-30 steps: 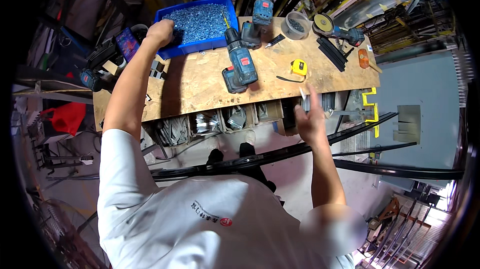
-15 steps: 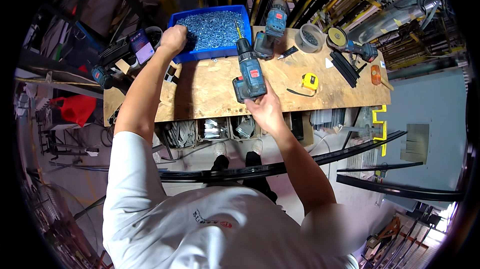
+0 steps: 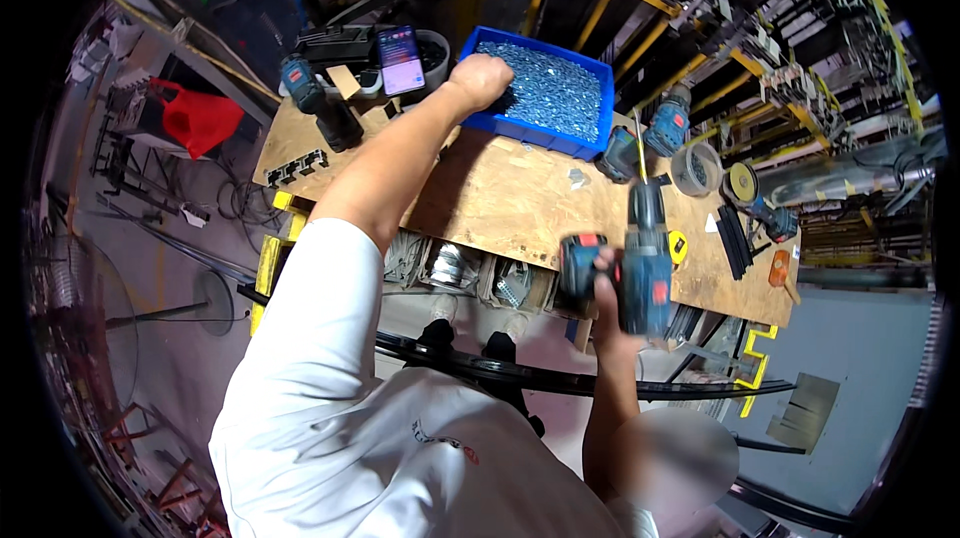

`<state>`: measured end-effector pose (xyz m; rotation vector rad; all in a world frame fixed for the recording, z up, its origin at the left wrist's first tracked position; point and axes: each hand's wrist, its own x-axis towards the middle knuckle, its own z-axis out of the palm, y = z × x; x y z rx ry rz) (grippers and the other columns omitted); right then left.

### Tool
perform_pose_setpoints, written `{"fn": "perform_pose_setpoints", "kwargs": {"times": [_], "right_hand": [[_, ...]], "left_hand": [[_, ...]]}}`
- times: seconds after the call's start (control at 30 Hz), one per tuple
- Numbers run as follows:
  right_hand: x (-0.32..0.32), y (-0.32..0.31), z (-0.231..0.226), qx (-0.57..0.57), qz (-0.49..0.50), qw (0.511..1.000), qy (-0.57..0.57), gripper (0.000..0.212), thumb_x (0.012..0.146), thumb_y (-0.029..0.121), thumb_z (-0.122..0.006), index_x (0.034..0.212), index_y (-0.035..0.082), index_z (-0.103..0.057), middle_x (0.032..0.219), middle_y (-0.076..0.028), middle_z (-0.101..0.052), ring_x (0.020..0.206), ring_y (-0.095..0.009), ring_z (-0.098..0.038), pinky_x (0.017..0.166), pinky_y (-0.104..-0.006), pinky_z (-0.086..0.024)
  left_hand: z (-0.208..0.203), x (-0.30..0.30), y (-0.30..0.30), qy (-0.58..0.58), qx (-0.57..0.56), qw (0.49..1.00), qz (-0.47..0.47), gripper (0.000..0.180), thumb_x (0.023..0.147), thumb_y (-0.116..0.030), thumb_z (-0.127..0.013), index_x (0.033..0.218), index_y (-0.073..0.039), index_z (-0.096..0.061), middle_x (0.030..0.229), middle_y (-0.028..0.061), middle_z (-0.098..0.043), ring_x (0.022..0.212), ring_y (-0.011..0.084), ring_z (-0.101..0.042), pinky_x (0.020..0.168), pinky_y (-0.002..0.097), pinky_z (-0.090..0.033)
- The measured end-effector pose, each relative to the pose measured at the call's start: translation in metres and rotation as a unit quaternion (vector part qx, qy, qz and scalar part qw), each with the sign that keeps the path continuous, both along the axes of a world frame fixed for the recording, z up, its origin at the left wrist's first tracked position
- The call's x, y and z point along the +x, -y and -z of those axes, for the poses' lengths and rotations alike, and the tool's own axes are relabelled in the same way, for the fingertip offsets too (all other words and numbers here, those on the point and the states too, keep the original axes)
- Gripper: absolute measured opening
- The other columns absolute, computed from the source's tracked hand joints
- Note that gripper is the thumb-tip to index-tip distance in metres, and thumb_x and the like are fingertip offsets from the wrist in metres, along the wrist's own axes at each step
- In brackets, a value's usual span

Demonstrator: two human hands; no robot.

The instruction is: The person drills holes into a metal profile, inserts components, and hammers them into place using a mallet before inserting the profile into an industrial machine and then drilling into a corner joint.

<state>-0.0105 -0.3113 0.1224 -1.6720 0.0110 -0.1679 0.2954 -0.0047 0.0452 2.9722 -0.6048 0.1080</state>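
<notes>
My left hand (image 3: 482,81) is closed in a fist at the near-left part of a blue plastic bin (image 3: 560,145). Small silvery screws (image 3: 555,88) fill that bin. What the fingers hold, if anything, is hidden. In my right hand (image 3: 612,313) is a blue and black cordless drill (image 3: 647,283), gripped by its handle beyond the front edge of the workbench. Its long bit (image 3: 639,143) points away from me, and its battery pack (image 3: 582,266) faces left.
On the wooden workbench (image 3: 480,203) stand a second drill (image 3: 668,123), a tub (image 3: 697,170), an angle grinder (image 3: 765,208), a tape measure (image 3: 678,246) and a mallet (image 3: 779,268). Another power tool (image 3: 318,103) and a phone (image 3: 400,60) sit left. A long black profile (image 3: 540,371) crosses before me.
The view has turned, so the bench appears shifted. My right hand has drawn the drill rightward and back off the bench. My left hand stays closed at the bin's left side.
</notes>
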Motion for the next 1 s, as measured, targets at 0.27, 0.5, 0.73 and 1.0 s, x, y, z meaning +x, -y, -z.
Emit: {"fn": "perform_pose_setpoints", "kwargs": {"times": [0.27,0.5,0.73,1.0], "right_hand": [[-0.055,-0.005,-0.016,-0.018,-0.025,0.999,-0.033,0.042,0.091,-0.002,-0.063,0.133,-0.004,-0.058,0.119,-0.014,-0.070,0.106,-0.020,-0.068,0.100,-0.0376,-0.052],[-0.034,-0.030,-0.016,0.008,0.009,0.999,-0.034,0.043,0.090,-0.007,-0.061,0.133,-0.004,-0.059,0.121,-0.014,-0.070,0.108,-0.022,-0.068,0.102,-0.0394,-0.052],[-0.021,-0.047,-0.018,-0.006,0.004,1.000,-0.010,0.040,0.091,-0.008,-0.061,0.131,-0.004,-0.059,0.119,-0.014,-0.070,0.105,-0.021,-0.068,0.100,-0.0385,-0.052],[-0.088,-0.029,-0.032,-0.345,-0.115,0.930,-0.058,0.034,0.089,0.018,-0.074,0.121,0.008,-0.067,0.101,-0.005,-0.071,0.093,-0.023,-0.067,0.085,-0.0374,-0.053]], "left_hand": [[-0.002,-0.002,0.001,-0.003,-0.075,0.997,-0.034,0.023,0.088,-0.010,-0.056,0.091,-0.005,-0.079,0.100,0.0227,-0.075,0.095,0.0423,-0.074,0.084,0.0515,-0.059],[-0.008,-0.006,0.005,-0.001,-0.106,0.992,-0.068,0.022,0.087,-0.012,-0.058,0.089,-0.005,-0.079,0.099,0.0223,-0.076,0.096,0.0421,-0.073,0.085,0.0505,-0.058],[-0.037,-0.050,0.017,-0.010,-0.544,0.828,-0.136,0.021,0.092,-0.014,-0.065,0.076,-0.002,-0.072,0.077,0.0137,-0.071,0.068,0.0256,-0.066,0.067,0.0408,-0.053],[-0.038,-0.194,0.014,-0.389,-0.862,0.326,-0.010,0.017,0.098,-0.007,-0.065,0.085,0.003,-0.067,0.082,0.0091,-0.062,0.075,0.0143,-0.055,0.063,0.0266,-0.042]]}}
